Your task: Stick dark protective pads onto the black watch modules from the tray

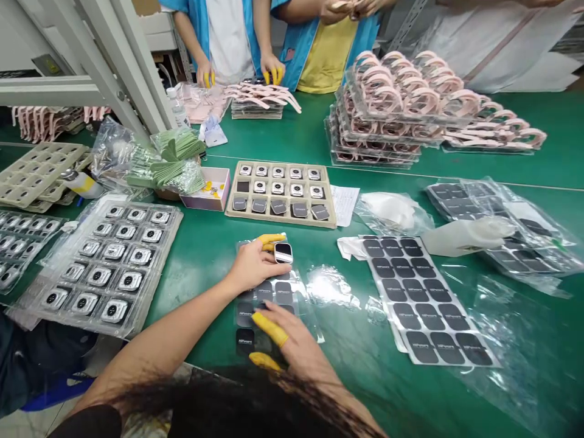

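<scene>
The watch [283, 253] sits pinched in the bent left hand [250, 266], while the right hand [297, 342] is loosely spread over dark squares [284, 292], its grip unclear.

Green table [301, 137]. Directly on it I log: central sheet of dark pads [283, 293], a similar sheet [417, 289] to its right, beige compartment tray [283, 221], small open box [201, 203], stacked clear trays [378, 140]. White bottle [465, 238] lies sideways, possibly partly on bagged sheets [469, 201].

A glossy green surface [301, 140] spans the frame; a pale gray metal frame [50, 92] fills the upper left, a slotted upright [408, 23] stands right of top centre, and pale floor [57, 412] shows lower left.
</scene>
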`<control>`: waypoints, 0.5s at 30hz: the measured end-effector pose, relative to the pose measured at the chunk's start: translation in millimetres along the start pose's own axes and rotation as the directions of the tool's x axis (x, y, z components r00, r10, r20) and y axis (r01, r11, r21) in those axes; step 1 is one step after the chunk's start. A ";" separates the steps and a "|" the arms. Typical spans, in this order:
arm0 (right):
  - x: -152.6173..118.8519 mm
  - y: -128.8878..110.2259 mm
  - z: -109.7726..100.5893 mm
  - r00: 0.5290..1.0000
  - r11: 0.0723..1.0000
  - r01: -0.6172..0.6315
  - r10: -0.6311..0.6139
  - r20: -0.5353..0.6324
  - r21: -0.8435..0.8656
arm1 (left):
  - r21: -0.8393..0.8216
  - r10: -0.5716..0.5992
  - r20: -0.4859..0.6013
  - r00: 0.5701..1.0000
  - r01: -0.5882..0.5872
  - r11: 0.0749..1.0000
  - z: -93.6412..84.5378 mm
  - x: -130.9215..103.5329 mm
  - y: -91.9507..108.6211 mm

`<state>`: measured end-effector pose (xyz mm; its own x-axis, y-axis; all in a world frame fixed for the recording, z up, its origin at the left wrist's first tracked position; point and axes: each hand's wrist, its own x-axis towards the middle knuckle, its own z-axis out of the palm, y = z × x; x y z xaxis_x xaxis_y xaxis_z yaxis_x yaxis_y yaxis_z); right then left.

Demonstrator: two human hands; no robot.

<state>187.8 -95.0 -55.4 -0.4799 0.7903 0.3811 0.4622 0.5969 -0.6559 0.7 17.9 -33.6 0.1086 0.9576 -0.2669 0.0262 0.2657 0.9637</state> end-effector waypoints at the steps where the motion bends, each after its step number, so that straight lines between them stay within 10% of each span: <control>1: -8.8 -8.0 11.8 0.999 1.000 0.014 -0.014 0.029 0.023 | 0.006 0.009 0.003 1.000 -0.009 1.000 0.5 0.2 -1.9; 8: 4.2 -18.7 28.4 0.988 0.991 -0.136 0.135 -0.082 -0.011 | 0.032 -0.001 0.052 0.999 0.000 1.000 -1.3 1.0 -6.9; 15: 30.2 -15.2 21.6 0.989 0.998 -0.030 0.022 -0.144 -0.054 | -0.113 -0.028 0.093 0.995 0.038 0.993 -3.7 1.7 -5.5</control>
<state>150.1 -83.2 -48.0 -0.3572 0.8148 0.4567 0.5159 0.5797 -0.6307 -2.9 18.6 -39.4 0.2000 0.9352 -0.2923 -0.0816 0.3132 0.9462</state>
